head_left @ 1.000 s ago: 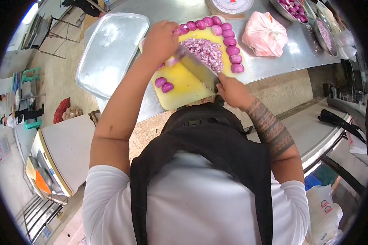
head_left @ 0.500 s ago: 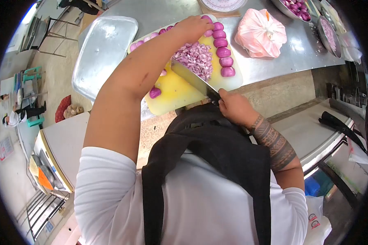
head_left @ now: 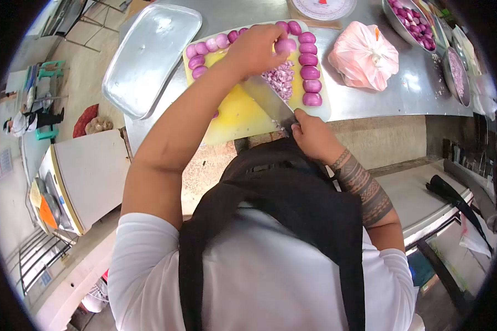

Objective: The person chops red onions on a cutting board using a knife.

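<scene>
My right hand (head_left: 317,137) is wrapped round the handle of a wide-bladed knife (head_left: 266,100). The blade slants up and left over the yellow-stained cutting board (head_left: 226,122). Above the board my left hand (head_left: 258,48) has its fingers round a peeled purple onion half (head_left: 285,46). Beneath that hand is a heap of chopped onion (head_left: 280,80), partly covered by the hand and blade. A column of onion halves (head_left: 310,72) lines the board's right side. More onion halves (head_left: 210,45) run along its top and left edges, some behind my left arm.
Left of the board lies a metal tray (head_left: 152,55). To the right stand a knotted pinkish plastic bag (head_left: 364,55), a bowl of purple onions (head_left: 411,25) and a bowl of chopped onion (head_left: 456,77). A dial scale (head_left: 324,7) sits behind. A person (head_left: 33,120) is far left.
My left hand has drawn back from the row's far corner with an onion half. The knife stays in my right hand, over the board. The whole view has shifted slightly.
</scene>
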The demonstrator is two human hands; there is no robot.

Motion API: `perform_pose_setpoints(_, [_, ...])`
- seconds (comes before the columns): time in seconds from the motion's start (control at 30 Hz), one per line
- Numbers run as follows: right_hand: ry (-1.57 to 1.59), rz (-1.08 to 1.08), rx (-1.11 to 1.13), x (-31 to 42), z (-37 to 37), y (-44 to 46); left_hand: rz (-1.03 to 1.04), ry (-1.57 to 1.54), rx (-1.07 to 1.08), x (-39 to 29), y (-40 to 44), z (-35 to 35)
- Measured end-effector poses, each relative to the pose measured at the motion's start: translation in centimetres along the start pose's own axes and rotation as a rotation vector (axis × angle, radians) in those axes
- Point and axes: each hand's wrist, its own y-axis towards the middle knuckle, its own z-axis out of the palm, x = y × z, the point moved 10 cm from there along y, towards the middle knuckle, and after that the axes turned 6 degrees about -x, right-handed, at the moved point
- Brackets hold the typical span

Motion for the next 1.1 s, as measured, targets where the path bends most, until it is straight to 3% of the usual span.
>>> perform_pose_setpoints(0.2, [0.032, -0.039, -0.052, -0.2, 0.8, 0.8, -0.005, 0.063, -0.1, -2.1, -11.8, -2.1])
perform_pose_setpoints(0.3, [-0.022, 0.003, -0.013, 0.2, 1.0, 0.8, -0.194, 0.233, 0.07, 1.4, -15.8, 0.6])
perform_pose_setpoints(0.5, [-0.034, -0.029, -0.03, 0.9, 1.4, 0.6, -0.133, 0.371, -0.129, 1.0, -18.0, -0.5])
perform_pose_setpoints(0.6, [-0.08, -0.022, -0.049, 1.4, 1.3, 0.5, -0.326, 0.367, -0.034, 5.2, -16.9, -3.0])
perform_pose_setpoints(0.7, [-0.11, -0.007, -0.069, 1.7, 1.2, 0.3, -0.368, 0.309, 0.163, 8.1, -15.5, -4.2])
perform_pose_setpoints(0.73, [-0.12, 0.0, -0.066, 1.7, 1.3, 0.3, -0.189, 0.287, 0.156, 8.0, -15.1, -3.7])
perform_pose_setpoints(0.83, [-0.159, 0.015, -0.074, 1.8, 1.5, 0.3, -0.25, 0.295, 0.412, 10.1, -15.6, -0.7])
perform_pose_setpoints(0.93, [-0.183, 0.02, -0.088, 2.0, 1.4, 0.2, -0.234, 0.343, 0.396, 9.9, -15.6, -1.0])
perform_pose_setpoints(1.1, [-0.203, 0.018, -0.114, 1.9, 1.6, 0.0, -0.42, 0.058, 0.128, 10.6, -17.0, -5.2])
